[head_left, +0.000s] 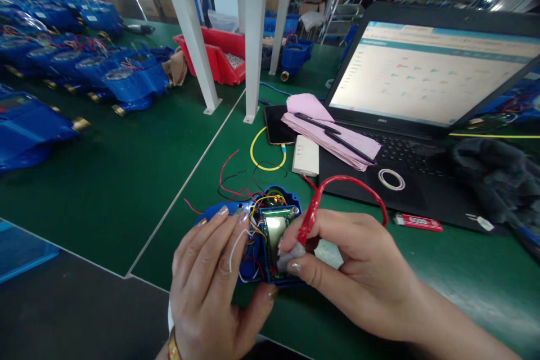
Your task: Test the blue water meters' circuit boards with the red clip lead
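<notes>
A blue meter housing [253, 250] lies on the green table at the bottom centre, with loose red, black, yellow and white wires around it. Its small display [275, 229] sits on a green circuit board [270, 212]. My left hand [215, 281] rests over the housing's left side, fingers stretched out, a white wire crossing them. Pinched between the thumb and fingers of my right hand [350, 264] is the grey tip of a red cable [310, 218], held at the right edge of the board. The contact under the tip is hidden.
An open laptop [430, 76] stands at the right, with pink papers [337, 135], pens and a dark cloth [498, 180] on it. A phone [279, 125] and white box [306, 156] lie nearby. White posts [254, 39], a red bin [219, 53] and blue meters [126, 76] stand behind and left.
</notes>
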